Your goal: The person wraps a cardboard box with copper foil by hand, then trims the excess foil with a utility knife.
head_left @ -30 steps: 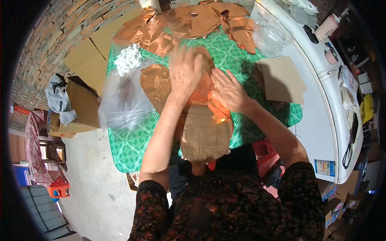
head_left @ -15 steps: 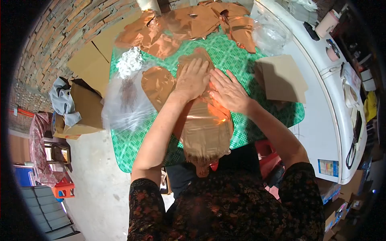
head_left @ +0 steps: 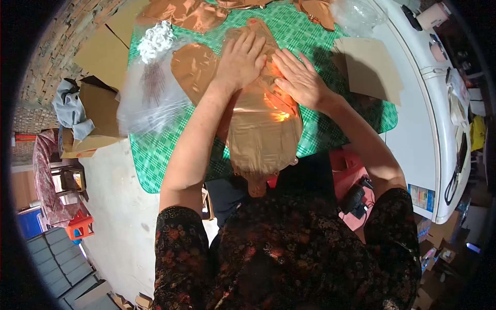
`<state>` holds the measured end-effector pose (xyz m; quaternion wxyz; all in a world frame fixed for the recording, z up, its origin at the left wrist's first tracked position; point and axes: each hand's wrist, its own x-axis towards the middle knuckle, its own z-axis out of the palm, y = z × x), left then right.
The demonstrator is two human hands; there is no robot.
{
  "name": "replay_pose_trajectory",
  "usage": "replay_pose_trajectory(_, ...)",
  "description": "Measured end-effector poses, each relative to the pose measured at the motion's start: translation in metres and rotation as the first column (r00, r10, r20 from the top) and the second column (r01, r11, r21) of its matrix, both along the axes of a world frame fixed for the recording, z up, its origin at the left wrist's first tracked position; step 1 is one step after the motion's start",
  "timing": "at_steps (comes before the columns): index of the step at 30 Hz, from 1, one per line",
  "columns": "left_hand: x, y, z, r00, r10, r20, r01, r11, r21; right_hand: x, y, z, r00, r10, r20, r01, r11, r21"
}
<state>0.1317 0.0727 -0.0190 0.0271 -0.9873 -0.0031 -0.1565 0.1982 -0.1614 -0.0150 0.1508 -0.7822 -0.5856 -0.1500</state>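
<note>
A shiny copper-coloured foil piece (head_left: 263,139) lies flat on the green checked tablecloth (head_left: 152,173), its narrow lower end hanging past the near table edge. My left hand (head_left: 242,59) rests palm down on its upper part, fingers slightly apart. Beside it, my right hand (head_left: 302,80) lies flat along the foil's right side, fingers stretched out. Neither hand grips anything. A rounded foil part (head_left: 195,70) shows to the left of my left hand.
White curled strings (head_left: 156,41) and clear plastic bags (head_left: 150,103) lie at left. More copper foil (head_left: 186,14) is along the far edge. Cardboard sheets (head_left: 372,70) and clear plastic (head_left: 361,16) are at right, near a white appliance (head_left: 418,134). An open box (head_left: 101,116) stands left.
The camera view has shifted, so the table and foil appear higher in the frame. Both hands stay flat on the foil, in nearly the same place on it.
</note>
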Motion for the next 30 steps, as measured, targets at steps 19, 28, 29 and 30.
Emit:
replay_pose_trajectory(19, 0.000, 0.001, -0.001, 1.000, 0.014, 0.001, -0.014, 0.995, -0.101, -0.098, -0.066, 0.031, 0.967, -0.128, -0.219, 0.114, 0.991, -0.075)
replay_pose_trajectory(28, -0.001, 0.002, -0.001, 0.999, 0.002, 0.054, 0.007, 0.986, -0.166, -0.121, -0.051, 0.013, 0.903, -0.415, -0.111, 0.426, 0.897, 0.116)
replay_pose_trajectory(29, -0.001, 0.002, -0.001, 0.999, 0.007, 0.054, 0.003, 0.985, -0.172, -0.122, -0.050, 0.015, 0.900, -0.422, -0.111, 0.434, 0.892, 0.127)
replay_pose_trajectory(30, -0.001, 0.003, -0.001, 0.998, 0.010, 0.055, 0.000, 0.984, -0.179, -0.124, -0.048, 0.018, 0.896, -0.431, -0.110, 0.443, 0.886, 0.138)
